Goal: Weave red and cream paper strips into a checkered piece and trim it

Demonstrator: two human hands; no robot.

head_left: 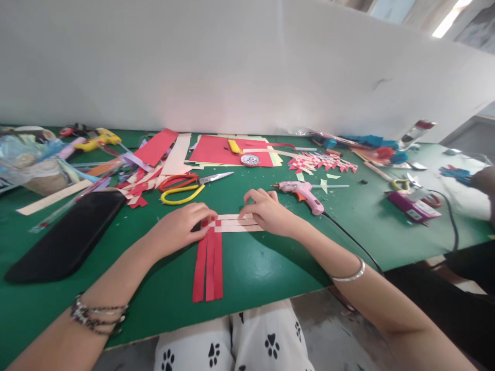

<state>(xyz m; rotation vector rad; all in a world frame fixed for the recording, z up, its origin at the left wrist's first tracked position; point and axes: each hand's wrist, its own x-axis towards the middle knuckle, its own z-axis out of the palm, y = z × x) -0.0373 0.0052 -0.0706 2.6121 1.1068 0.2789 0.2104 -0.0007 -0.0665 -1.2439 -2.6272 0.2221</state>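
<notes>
Red paper strips and pale pink paper strips cross in a small checkered weave on the green table. The red strips hang down toward the table's front edge, and the pale ones run off to the right. My left hand is closed, its thumb and fingertips pressing on the weave's left side. Bent over the pale strips, my right hand has its fingers closed on them near their right ends. Its fingertips partly cover the strips.
Scissors and a black case lie left. A pink glue gun with a black cord rests right of my hands. Behind are red paper, a round clock, and woven checkered pieces. Another person's arm shows far right.
</notes>
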